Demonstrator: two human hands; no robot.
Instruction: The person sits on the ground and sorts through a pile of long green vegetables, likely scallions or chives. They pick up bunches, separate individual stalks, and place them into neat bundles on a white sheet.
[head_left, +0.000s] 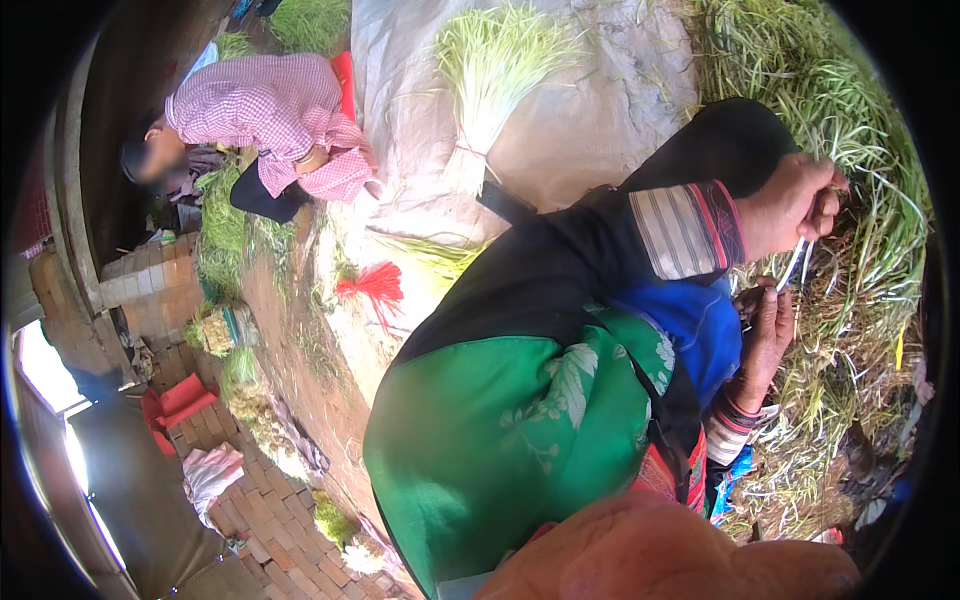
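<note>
My left hand (799, 199) is the upper one in view, beyond a striped cuff. Its fingers are curled around thin pale plant stalks (796, 264), above a dark-clad knee. Lower down, my right hand (766, 326) is raised with its fingers at the bottom ends of these stalks; its grip is partly hidden. A large heap of long green grass-like plants (847, 120) lies beside both hands, with straw-like trimmings (810, 420) below. A bundle of pale-stemmed greens (487, 97), tied with a thin red tie, lies on the plastic sheet (585, 127).
Red ties (379, 289) and loose greens (442, 259) lie near the dark sleeve. A dark flat object (504, 202) is by the tied bundle. At upper left a co-worker (255, 112) sits bent forward by more greens (221, 217). A red seat (180, 405) stands on brick paving.
</note>
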